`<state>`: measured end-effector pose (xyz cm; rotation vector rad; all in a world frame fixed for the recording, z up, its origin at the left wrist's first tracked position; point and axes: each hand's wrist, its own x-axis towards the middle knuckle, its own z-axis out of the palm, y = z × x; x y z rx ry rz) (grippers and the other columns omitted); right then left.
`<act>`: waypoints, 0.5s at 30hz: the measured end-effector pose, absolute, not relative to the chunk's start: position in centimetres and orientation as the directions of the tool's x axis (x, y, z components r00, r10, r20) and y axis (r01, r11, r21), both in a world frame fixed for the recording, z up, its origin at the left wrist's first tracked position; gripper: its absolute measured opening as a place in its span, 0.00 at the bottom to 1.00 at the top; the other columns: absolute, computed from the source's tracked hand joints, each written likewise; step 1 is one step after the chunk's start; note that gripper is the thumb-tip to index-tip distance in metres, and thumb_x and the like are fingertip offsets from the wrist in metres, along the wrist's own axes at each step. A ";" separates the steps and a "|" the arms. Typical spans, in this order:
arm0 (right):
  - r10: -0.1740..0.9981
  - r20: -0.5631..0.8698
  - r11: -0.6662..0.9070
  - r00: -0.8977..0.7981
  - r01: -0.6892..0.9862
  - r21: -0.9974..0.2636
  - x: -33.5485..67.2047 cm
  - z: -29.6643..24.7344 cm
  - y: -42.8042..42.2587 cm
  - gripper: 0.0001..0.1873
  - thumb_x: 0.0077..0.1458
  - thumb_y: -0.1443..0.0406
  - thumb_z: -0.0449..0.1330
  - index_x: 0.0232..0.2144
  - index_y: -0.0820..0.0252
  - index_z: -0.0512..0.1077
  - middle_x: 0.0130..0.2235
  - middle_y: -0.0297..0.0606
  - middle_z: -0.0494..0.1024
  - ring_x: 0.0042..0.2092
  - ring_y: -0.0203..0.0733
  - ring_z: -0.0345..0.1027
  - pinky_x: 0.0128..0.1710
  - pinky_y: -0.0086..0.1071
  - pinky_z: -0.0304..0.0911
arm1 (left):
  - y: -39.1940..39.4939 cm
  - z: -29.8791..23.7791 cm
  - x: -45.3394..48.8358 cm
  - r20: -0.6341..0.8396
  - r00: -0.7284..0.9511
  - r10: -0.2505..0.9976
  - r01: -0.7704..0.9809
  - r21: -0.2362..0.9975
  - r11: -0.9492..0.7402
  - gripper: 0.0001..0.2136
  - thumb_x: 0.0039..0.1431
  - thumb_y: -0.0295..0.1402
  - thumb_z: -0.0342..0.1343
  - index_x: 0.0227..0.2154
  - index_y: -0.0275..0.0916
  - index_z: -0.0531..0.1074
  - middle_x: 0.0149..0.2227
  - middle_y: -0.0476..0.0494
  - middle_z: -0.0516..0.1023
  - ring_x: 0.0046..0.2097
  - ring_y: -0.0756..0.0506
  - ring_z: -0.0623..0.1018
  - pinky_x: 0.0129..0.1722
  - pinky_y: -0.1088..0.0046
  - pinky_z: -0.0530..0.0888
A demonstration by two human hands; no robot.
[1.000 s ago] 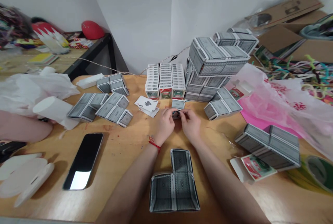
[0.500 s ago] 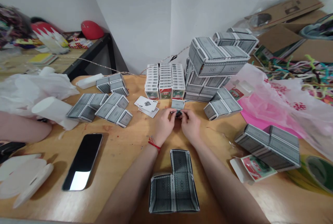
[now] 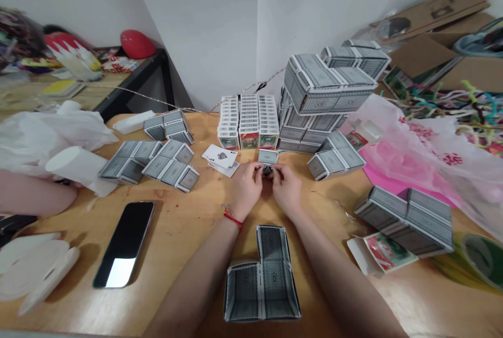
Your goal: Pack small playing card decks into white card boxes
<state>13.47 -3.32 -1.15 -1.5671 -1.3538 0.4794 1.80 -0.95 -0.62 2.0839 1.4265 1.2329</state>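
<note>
My left hand (image 3: pixel 245 189) and my right hand (image 3: pixel 287 189) meet over the wooden table (image 3: pixel 188 233), fingers pinched together on a small grey-patterned deck of cards (image 3: pixel 268 171) held between them. A red string circles my left wrist. Just beyond the hands lies another small deck (image 3: pixel 269 156). Loose face-up cards (image 3: pixel 220 157) lie to the left of it. An L-shaped block of joined grey decks (image 3: pixel 262 280) sits between my forearms near the table's front edge.
Boxed decks (image 3: pixel 249 120) and a tall stack of grey blocks (image 3: pixel 319 97) stand behind. More blocks lie left (image 3: pixel 151 162) and right (image 3: pixel 408 217). A black phone (image 3: pixel 124 243), pink plastic bag (image 3: pixel 416 154), white bag (image 3: pixel 47 133) and another person's arm (image 3: pixel 31 196) surround.
Almost nothing differs; my hands have stayed pinched on the small deck, with only slight finger shifts.
</note>
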 end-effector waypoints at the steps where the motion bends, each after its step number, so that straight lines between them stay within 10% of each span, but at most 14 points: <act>1: 0.907 0.289 0.090 0.306 0.529 -0.844 13.5 -1.1 -3.3 0.12 0.54 0.61 0.48 0.35 0.58 0.70 0.32 0.38 0.77 0.31 0.39 0.70 0.34 0.32 0.64 | -0.9 -0.7 1.8 0.471 0.129 0.872 0.591 0.670 -0.449 0.07 0.57 0.28 0.47 0.36 0.39 0.68 0.35 0.43 0.73 0.40 0.47 0.71 0.41 0.69 0.68; 15: 0.908 0.295 0.089 0.297 0.552 -0.829 13.6 -1.0 -3.5 0.12 0.54 0.65 0.46 0.35 0.59 0.69 0.26 0.36 0.75 0.29 0.39 0.69 0.32 0.31 0.63 | -0.9 -0.9 1.4 0.451 0.188 0.872 0.589 0.659 -0.468 0.19 0.49 0.16 0.42 0.40 0.40 0.68 0.37 0.44 0.72 0.41 0.46 0.71 0.42 0.69 0.68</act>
